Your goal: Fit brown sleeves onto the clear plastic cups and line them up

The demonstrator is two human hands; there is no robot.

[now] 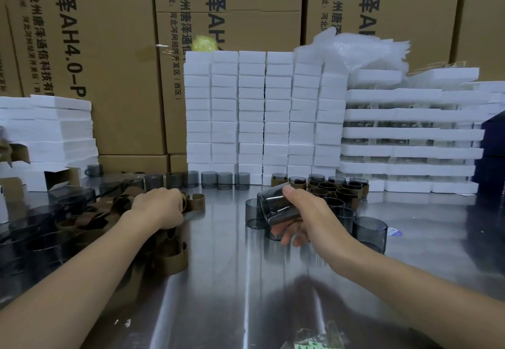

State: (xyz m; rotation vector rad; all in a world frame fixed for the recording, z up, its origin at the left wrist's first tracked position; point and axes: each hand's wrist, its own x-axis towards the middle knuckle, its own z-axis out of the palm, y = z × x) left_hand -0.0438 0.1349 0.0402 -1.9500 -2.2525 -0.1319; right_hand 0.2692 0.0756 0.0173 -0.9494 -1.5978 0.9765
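Observation:
My right hand (308,220) grips a smoky clear plastic cup (276,206), tilted on its side above the steel table. My left hand (158,207) rests fingers-down on a heap of brown sleeves (109,212) at the left; whether it holds a sleeve I cannot tell. A brown sleeve (195,201) stands just right of that hand, and another (175,261) lies nearer me. Several sleeved cups (338,188) are grouped behind my right hand. Bare cups stand in a row (218,180) at the back, and one (369,233) at the right.
The steel table (232,280) is walled at the back by stacked white foam blocks (265,116) and foam trays (410,135), with cardboard boxes (109,47) behind. More bare cups (32,228) crowd the left side. Crumpled plastic wrap (319,337) lies at the near edge.

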